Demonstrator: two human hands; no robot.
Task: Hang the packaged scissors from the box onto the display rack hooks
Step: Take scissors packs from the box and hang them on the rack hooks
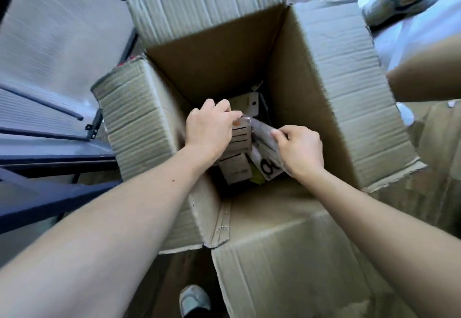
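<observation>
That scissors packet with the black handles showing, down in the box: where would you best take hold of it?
Probably by its upper card edge, coming from above. The scissors packet leans tilted among others deep in the cardboard box, so only its top is free. The right hand already pinches that edge; the left hand grips a neighbouring packet.

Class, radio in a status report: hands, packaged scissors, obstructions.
Left hand and right hand both down in cardboard box, each gripping a scissors pack. Rack hooks on left empty. Nothing obstructing.
</observation>
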